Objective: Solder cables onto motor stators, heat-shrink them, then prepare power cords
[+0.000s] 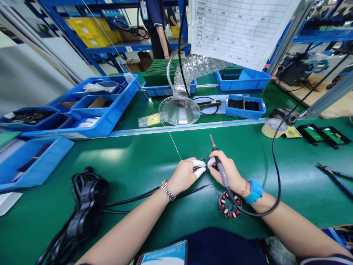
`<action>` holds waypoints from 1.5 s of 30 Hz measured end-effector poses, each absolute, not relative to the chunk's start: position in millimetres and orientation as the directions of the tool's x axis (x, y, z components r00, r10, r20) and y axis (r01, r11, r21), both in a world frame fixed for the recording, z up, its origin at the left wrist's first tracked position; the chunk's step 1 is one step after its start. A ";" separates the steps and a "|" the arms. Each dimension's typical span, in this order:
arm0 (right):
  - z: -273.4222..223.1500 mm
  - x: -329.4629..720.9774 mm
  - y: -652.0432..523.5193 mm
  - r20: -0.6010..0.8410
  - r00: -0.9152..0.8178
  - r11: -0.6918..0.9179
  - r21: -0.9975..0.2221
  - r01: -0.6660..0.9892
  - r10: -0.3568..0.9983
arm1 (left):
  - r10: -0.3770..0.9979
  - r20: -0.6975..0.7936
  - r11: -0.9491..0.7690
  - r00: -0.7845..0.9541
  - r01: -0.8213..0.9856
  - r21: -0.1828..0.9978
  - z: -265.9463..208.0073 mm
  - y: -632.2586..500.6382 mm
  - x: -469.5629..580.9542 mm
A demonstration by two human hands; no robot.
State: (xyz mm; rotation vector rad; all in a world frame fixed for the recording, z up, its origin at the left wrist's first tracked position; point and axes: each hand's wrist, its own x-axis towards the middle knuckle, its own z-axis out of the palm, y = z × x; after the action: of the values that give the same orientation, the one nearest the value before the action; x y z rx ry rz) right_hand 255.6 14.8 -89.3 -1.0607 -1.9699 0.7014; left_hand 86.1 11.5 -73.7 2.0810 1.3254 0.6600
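My left hand [184, 175], with white finger cots on its fingertips, pinches the wire end of a black cable [132, 198]. Opposite it, my right hand [230, 171] is closed around a soldering iron [221, 170], whose tip points up and away from me. Its thumb and a covered finger also meet near the wire ends, close to the left fingertips; what they pinch there is too small to make out. Thin solder wire [172, 140] runs down toward the left hand. A copper-wound motor stator [230, 205] lies below my right wrist, and another cable end [205, 186] with bared wires rests nearby.
A black housing with coiled cable [89, 206] sits at left. Blue bins [116, 114] stand behind it. A clear fume hood [179, 111] on a foil duct is at the centre back. Pliers [335, 176], a solder stand [275, 127] and black trays [325, 134] lie right.
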 end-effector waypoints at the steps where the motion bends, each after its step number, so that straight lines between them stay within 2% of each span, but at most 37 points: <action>1: -89.8 253.3 15.1 0.383 -0.335 0.503 -0.741 0.445 0.861 | 0.922 0.102 -0.336 0.374 0.641 0.691 -74.0 11.1 86.9; 7: -78.8 265.0 14.2 0.383 -0.393 0.540 -0.703 0.462 0.836 | 0.920 0.049 -0.298 0.389 0.613 0.732 -71.8 12.4 82.5; 10: -71.9 281.6 9.8 0.313 -0.399 0.500 -0.660 0.561 0.862 | 0.909 0.017 -0.282 0.416 0.585 0.761 -69.8 13.7 77.1; 13: -73.3 287.0 11.9 0.241 -0.400 0.454 -0.644 0.616 0.884 | 0.911 0.032 -0.298 0.410 0.604 0.739 -70.1 19.2 73.3; 15: -77.6 282.7 20.2 0.239 -0.400 0.448 -0.671 0.591 0.885 | 0.923 0.088 -0.336 0.374 0.673 0.659 -71.3 27.7 70.2; 19: -78.2 274.6 36.9 0.263 -0.387 0.446 -0.725 0.525 0.884 | 0.940 0.218 -0.331 0.261 0.849 0.411 -69.7 46.9 57.3; 21: -69.7 280.6 32.1 0.278 -0.389 0.456 -0.732 0.507 0.878 | 0.943 0.259 -0.299 0.211 0.878 0.374 -65.0 47.1 48.8; 24: -52.3 303.2 2.2 0.250 -0.435 0.464 -0.729 0.503 0.865 | 0.951 0.251 -0.279 0.183 0.857 0.433 -56.4 29.3 40.2; 28: -45.9 333.1 -51.5 0.152 -0.514 0.460 -0.695 0.552 0.845 | 0.936 0.085 -0.322 0.341 0.737 0.594 -53.5 -4.8 39.0; 32: -66.5 338.8 -80.1 0.143 -0.550 0.477 -0.700 0.531 0.823 | 0.910 0.007 -0.327 0.414 0.709 0.624 -60.1 -22.4 38.4; 35: -83.3 331.8 -84.4 0.185 -0.537 0.487 -0.718 0.498 0.823 | 0.930 -0.132 -0.171 0.343 0.722 0.670 -59.5 -30.7 37.3; 37: -89.6 326.7 -83.4 0.209 -0.504 0.471 -0.743 0.475 0.838 | 0.906 -0.286 -0.014 0.312 0.697 0.717 -54.2 -36.7 41.1; 39: -92.0 323.0 -81.0 0.215 -0.465 0.442 -0.770 0.460 0.859 | 0.867 -0.370 0.080 0.334 0.640 0.764 -47.7 -41.0 50.7; 42: -92.5 320.0 -76.6 0.204 -0.422 0.396 -0.808 0.437 0.883 | 0.853 -0.333 0.051 0.401 0.570 0.820 -43.1 -39.8 72.6; 45: -93.4 318.9 -74.0 0.191 -0.411 0.366 -0.838 0.405 0.891 | 0.863 -0.323 0.041 0.388 0.582 0.812 -46.9 -31.3 93.1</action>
State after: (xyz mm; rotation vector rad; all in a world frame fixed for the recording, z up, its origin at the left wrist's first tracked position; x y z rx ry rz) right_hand 318.9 -74.0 -93.4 -1.1191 -1.9757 0.9542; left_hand 93.1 -31.3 -46.9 1.6476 1.2988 0.3521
